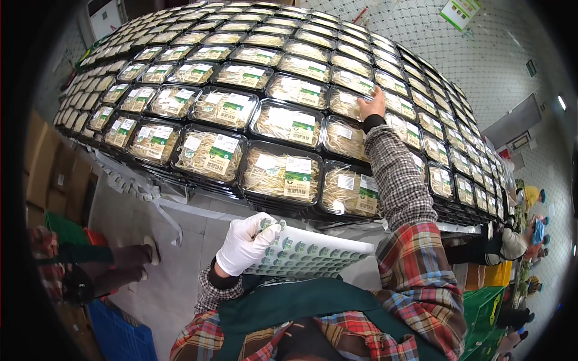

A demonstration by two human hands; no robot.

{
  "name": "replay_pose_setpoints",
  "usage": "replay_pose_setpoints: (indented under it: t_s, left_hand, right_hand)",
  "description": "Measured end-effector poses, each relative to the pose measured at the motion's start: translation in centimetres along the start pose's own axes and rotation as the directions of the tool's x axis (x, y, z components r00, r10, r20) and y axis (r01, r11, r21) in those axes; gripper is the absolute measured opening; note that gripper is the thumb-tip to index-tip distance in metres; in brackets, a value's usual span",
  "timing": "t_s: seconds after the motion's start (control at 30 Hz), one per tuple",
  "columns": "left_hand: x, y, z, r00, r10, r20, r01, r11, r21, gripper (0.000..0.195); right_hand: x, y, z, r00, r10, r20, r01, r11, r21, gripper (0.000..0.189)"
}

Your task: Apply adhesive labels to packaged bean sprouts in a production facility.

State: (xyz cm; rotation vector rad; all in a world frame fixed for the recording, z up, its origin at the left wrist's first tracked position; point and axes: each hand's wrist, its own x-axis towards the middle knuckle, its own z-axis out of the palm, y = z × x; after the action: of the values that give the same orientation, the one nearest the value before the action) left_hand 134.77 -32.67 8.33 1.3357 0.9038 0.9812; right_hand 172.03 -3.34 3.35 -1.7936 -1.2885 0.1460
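My left hand [248, 241], in a white glove, grips the corner of a white sheet of small round green stickers [311, 252]. The sheet droops to the right in front of my dark green apron [298, 298]. My right hand [373, 106] is stretched out over the stacks, fingers apart, at a black tray of bean sprouts [344, 100] with a clear cover. Whether a sticker is under its fingertips is too small to tell. Closest to me, a tray of bean sprouts [281, 173] bears a white label and a green-and-tan label; some trays also carry a small round green sticker.
Stacked trays reach far back and to both sides. Loose white backing strips [169, 216] hang off the near left edge. At left are cardboard boxes [49, 167], a blue crate [119, 331] and a standing person [113, 261]. Green crates [481, 311] and several people occupy the right.
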Motion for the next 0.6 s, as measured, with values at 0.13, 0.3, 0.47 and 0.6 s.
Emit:
replay_pose_setpoints:
  t_s: [0.13,0.3,0.47,0.6]
  left_hand:
    - [-0.2,0.1,0.1,0.999,-0.016,0.044,0.016,1.0,0.002,0.015]
    - [-1.4,-0.2,-0.7,0.999,-0.021,-0.029,0.023,0.997,0.076,0.016]
    - [-2.2,-0.7,-1.1,0.992,-0.042,-0.117,0.046,0.999,0.025,0.017]
    - [-2.1,-0.4,-1.5,0.995,-0.061,-0.079,0.062,0.998,0.015,0.015]
  right_hand:
    - [-0.8,-1.5,1.5,0.981,-0.192,-0.029,0.19,0.979,-0.081,0.072]
    - [-1.7,-1.3,2.1,0.938,-0.325,0.12,0.345,0.853,-0.391,0.071]
    - [-0.6,-1.0,1.5,0.993,0.028,0.117,0.002,0.968,-0.251,0.086]
    - [-0.1,-1.5,0.7,0.963,0.227,0.144,-0.187,0.95,-0.249,0.088]
